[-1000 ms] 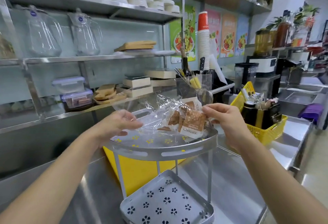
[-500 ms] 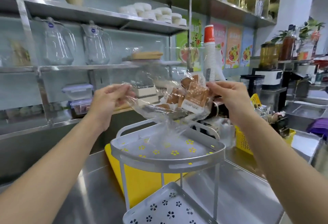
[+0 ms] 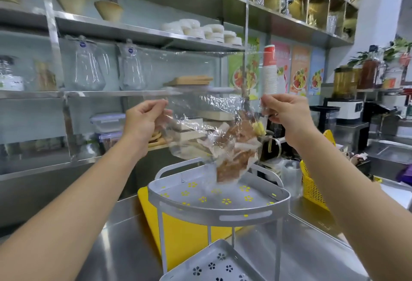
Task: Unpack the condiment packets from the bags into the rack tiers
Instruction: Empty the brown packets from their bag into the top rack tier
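Observation:
My left hand (image 3: pixel 142 120) and my right hand (image 3: pixel 287 111) each pinch an edge of a clear plastic bag (image 3: pixel 200 129) held above the grey rack. The bag hangs with its mouth downward. Several brown and white condiment packets (image 3: pixel 234 156) slide out of it in a blurred cluster, just over the rack's top tier (image 3: pixel 223 216). That tier is a rounded grey tray with flower-shaped holes. The lower tier (image 3: pixel 209 265) sits below at the bottom edge and holds nothing that I can see.
The rack stands on a steel counter (image 3: pixel 124 247) with a yellow board (image 3: pixel 185 231) behind it. A yellow basket (image 3: pixel 312 187) sits to the right. Steel wall shelves (image 3: pixel 111 92) carry glass jugs, bowls and lidded boxes. A tall stack of paper cups (image 3: pixel 269 69) rises behind the bag.
Both hands have lifted the bag higher and tipped it over. The packets have slid from the bag's middle down toward the top tier.

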The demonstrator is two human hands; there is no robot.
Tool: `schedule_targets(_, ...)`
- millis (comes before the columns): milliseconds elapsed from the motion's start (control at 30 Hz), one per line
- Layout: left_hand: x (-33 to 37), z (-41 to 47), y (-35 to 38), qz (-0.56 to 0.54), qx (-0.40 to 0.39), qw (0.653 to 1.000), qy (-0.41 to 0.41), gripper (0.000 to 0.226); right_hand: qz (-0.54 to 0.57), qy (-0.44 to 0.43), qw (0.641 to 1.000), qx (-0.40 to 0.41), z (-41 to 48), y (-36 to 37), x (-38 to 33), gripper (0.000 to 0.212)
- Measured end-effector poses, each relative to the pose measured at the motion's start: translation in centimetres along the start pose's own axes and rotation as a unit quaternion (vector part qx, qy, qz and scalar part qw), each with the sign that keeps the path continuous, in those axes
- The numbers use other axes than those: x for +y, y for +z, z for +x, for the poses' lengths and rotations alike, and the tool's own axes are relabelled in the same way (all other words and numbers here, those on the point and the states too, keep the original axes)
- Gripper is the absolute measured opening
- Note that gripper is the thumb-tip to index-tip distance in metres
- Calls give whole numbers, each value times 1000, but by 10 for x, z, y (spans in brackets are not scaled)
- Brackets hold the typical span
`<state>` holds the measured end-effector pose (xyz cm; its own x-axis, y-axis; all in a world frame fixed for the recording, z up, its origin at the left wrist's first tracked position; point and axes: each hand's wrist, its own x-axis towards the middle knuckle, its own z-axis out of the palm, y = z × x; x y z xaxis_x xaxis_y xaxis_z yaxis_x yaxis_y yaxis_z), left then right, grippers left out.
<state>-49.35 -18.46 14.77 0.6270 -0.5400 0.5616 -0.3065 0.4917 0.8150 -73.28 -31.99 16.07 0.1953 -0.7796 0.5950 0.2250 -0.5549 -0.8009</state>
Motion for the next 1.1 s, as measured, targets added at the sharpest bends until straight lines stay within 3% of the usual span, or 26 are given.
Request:
schedule_targets(233, -38, -25, 0, 33, -68, 994, -78, 12, 1, 69, 998, 6, -12, -3, 37, 14)
schedule_targets(333, -51, -38, -3, 42, -187, 974, -122, 70, 3, 82, 997, 7, -19, -7, 50, 14)
schedule_targets(400, -64, -43, -8, 34, -275, 951, -139, 94, 6, 90, 996, 1, -28, -10, 60, 17)
schedule_targets(500, -74, -47, -15, 20, -370, 913, -170, 96, 3, 104, 994, -12, -45, -16, 78, 18)
schedule_targets(600, -75, -47, -14, 104, -423, 892, -122, 81, 15, 120, 993, -17, -57, -20, 89, 26)
schedule_targets(700, -71, -54, -5, 258, -408, 874, -46, 67, 10, 115, 993, -3, -60, -21, 92, 34)
schedule_targets(800, -68, -65, 9, 355, -336, 871, 42, 71, 5, 103, 994, 22, -60, -18, 92, 36)
schedule_targets(900, -59, -68, 19, 290, -291, 906, 101, 71, -10, 103, 994, 30, -57, -17, 92, 39)
schedule_targets(1033, -57, -66, 28, 239, -270, 922, 144, 12, -7, 108, 993, 41, -56, -18, 95, 44)
schedule_targets(1100, -61, -66, 31, 215, -224, 945, 104, 14, 1, 114, 993, 28, -57, -22, 97, 54)
